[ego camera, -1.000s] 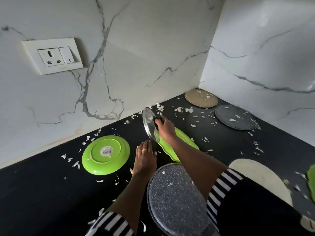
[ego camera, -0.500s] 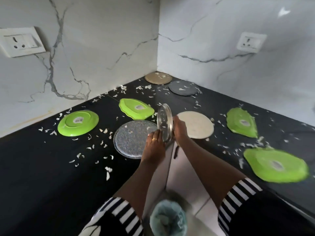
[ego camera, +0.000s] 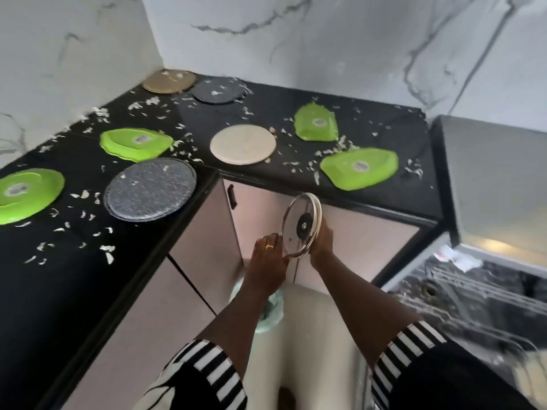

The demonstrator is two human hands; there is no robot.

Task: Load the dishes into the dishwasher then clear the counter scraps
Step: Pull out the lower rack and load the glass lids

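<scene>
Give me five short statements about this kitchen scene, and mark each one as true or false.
1. The left hand and the right hand are both on the lid. True.
2. The lid lies flat on the counter. False: it is held on edge in front of the cupboard, off the counter.
3. Only two green plates are on the counter. False: four green plates lie there.
4. The dishwasher is shut. False: the dishwasher stands open, with its rack showing.
5. White scraps are scattered over the counter. True.
</scene>
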